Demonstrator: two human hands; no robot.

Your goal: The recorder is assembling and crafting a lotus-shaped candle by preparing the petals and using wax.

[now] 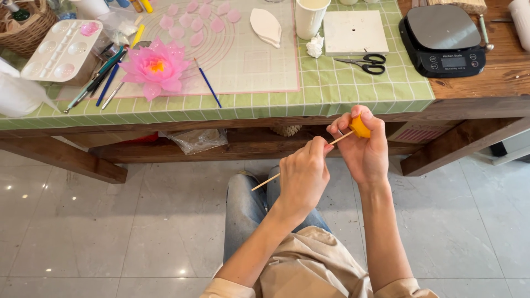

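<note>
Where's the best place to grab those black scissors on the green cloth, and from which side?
Take the scissors by the black loop handles at their right end, coming from above. They lie flat, blades pointing left toward the white cup, with bare cloth around the handles.

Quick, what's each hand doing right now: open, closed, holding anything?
Left hand: closed, pinching a thin wooden stick.
Right hand: closed around a small yellow lump at the stick's tip.
</note>
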